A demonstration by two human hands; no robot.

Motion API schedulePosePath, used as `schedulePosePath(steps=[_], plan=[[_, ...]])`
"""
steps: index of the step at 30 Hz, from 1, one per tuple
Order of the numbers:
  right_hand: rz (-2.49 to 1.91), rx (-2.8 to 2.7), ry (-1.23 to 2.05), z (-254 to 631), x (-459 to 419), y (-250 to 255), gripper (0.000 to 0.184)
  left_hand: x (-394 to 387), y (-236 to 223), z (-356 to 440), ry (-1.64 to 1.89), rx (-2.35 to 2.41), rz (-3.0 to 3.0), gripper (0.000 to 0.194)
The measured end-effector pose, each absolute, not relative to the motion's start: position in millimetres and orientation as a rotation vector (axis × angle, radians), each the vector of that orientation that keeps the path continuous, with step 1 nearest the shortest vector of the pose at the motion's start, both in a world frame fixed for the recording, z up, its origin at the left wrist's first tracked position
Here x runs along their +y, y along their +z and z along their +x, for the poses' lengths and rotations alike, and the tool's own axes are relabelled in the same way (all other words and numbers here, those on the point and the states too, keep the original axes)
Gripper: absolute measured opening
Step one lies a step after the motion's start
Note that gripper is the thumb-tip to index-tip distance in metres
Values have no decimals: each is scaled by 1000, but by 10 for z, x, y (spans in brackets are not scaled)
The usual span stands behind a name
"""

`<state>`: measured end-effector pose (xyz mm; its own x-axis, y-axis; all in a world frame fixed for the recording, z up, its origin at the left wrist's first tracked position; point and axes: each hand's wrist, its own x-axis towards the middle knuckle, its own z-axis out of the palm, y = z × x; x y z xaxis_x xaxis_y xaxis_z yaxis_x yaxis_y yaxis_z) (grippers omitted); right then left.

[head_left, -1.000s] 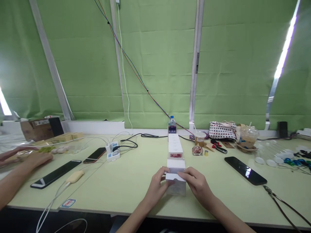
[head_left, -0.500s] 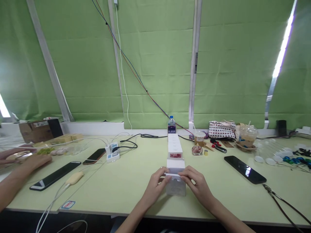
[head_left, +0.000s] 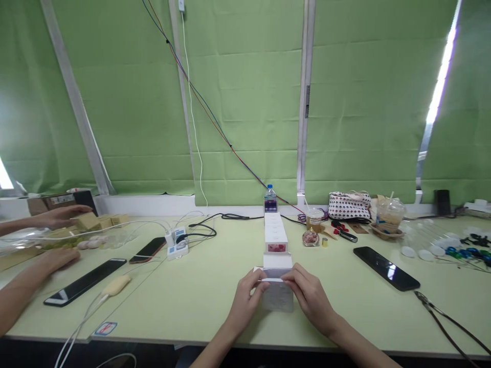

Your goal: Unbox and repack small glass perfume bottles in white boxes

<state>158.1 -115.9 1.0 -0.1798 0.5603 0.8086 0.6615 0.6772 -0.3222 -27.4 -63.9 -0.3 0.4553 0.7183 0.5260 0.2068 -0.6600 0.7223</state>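
Observation:
A small white carton point(head_left: 276, 296) stands on the pale green table point(head_left: 199, 296) just in front of me. My left hand point(head_left: 247, 299) pinches its top flap from the left. My right hand point(head_left: 310, 299) pinches the same flap from the right, fingers closed on its edge. Behind the carton a row of white boxes point(head_left: 275, 235) with a red printed end runs away toward a water bottle point(head_left: 270, 200).
A black phone point(head_left: 385, 268) lies to the right, pliers point(head_left: 441, 314) near the right edge. Drink cups point(head_left: 389, 217) and a patterned pouch point(head_left: 350, 205) stand at the back. To the left are a power strip point(head_left: 177, 242), phones, cables and another person's hands point(head_left: 57, 258).
The flap between my fingers has come down closer to the carton's top. The other person's far hand has reached to the tan boxes at the back left.

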Motion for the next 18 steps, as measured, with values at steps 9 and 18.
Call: schedulePosePath(steps=[9, 18], plan=[[-933, -1834, -107, 1620, -1166, 44, 24, -655, -29, -219, 1194, 777, 2177, 31], [-1157, -1585, -102, 2237, -724, 13, 31, -494, 37, -175, 1161, 769, 2132, 18]])
